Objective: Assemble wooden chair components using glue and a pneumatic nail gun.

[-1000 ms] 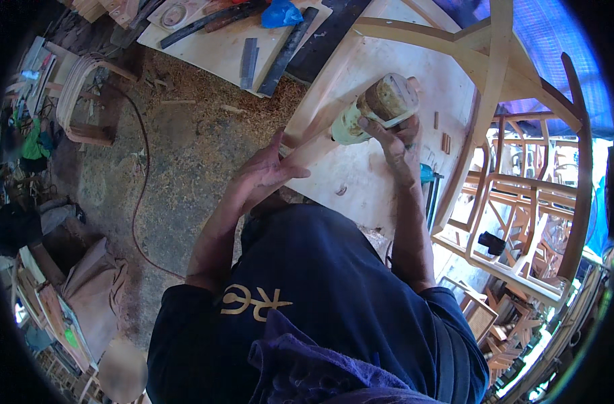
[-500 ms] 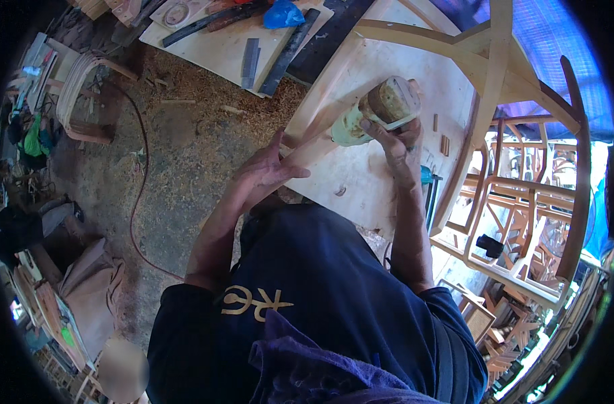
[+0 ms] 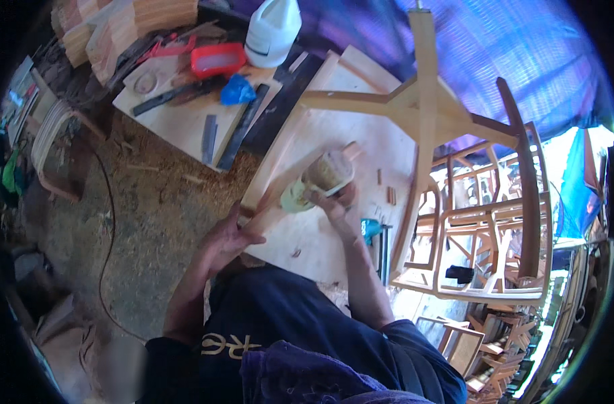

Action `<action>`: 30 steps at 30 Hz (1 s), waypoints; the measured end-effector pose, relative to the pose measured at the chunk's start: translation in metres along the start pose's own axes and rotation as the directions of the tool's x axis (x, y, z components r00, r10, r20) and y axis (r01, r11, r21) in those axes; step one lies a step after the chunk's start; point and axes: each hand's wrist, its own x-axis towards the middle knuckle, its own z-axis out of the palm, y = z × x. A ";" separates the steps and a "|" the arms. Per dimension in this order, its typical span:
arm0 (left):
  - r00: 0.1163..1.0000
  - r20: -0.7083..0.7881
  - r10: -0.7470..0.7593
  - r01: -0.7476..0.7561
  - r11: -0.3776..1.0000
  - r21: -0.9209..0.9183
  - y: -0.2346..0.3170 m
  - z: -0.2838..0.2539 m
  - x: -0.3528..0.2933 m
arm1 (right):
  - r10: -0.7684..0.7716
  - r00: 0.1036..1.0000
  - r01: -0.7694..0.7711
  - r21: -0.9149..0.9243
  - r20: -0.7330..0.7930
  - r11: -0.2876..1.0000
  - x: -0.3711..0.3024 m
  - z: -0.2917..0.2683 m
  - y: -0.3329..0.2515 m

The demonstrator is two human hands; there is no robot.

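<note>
My left hand [image 3: 221, 244] grips the near end of a pale wooden strip [image 3: 265, 219], its thumb on one side and its fingers on the other. The strip slants away over the light workboard [image 3: 300, 239], and its far tip [image 3: 351, 149] shows past the bottle. My right hand [image 3: 335, 207] is closed around a stained, pale plastic bottle [image 3: 329, 172]. The bottle is tilted over the strip, its brownish end up to the right and its pale greenish end [image 3: 295, 196] low on the left. Whether anything comes out of it cannot be seen.
A curved wooden chair frame [image 3: 425, 108] rises at the right, with more frames [image 3: 489, 222] behind. A side board [image 3: 179, 128] holds a red tray [image 3: 218, 59], a blue bag [image 3: 237, 89] and dark bars. Beyond stands a white jug [image 3: 273, 34]. A hose [image 3: 110, 242] crosses the floor.
The whole view has shifted, so more of the far side shows, including the white jug and red tray. Both hands keep their holds; the bottle's pale end appears farther along the strip toward my left hand.
</note>
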 end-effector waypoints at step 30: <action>0.997 -0.020 -0.070 0.068 0.993 -0.097 -0.018 0.006 -0.005 | -0.058 0.992 0.069 0.102 -0.112 0.992 -0.006 -0.003 -0.009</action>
